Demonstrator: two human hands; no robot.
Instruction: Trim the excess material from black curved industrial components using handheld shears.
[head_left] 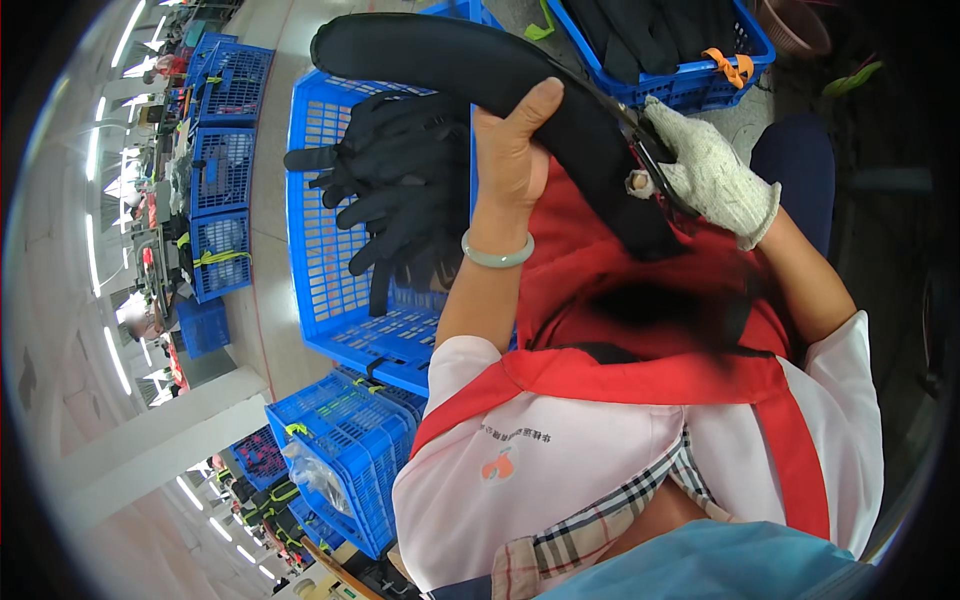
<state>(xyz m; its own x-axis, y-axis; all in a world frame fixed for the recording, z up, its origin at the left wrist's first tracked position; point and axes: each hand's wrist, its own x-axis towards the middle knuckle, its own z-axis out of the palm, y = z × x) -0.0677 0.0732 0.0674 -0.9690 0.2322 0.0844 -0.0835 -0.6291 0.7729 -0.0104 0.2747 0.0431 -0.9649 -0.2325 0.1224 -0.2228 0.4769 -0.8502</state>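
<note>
A long, curved black padded strap (430, 58) lies across the space before me, over my red apron (590, 235). My bare left hand (517, 145), with a pale bangle at the wrist, grips its middle, thumb on top. On my right hand (705, 165) is a white knit glove with a bare fingertip showing. That hand is closed round dark-handled scissors (653, 160), whose blades lie along the strap's right edge. Whether the blades touch the strap's edge I cannot tell.
A blue plastic crate (310, 255) at my left holds a heap of black straps (405, 180). Another blue crate (690, 85) of black pieces, with an orange tie (728, 68), stands ahead. Stacked blue crates (350, 455) are at the lower left, with more crates (222, 170) beyond the aisle.
</note>
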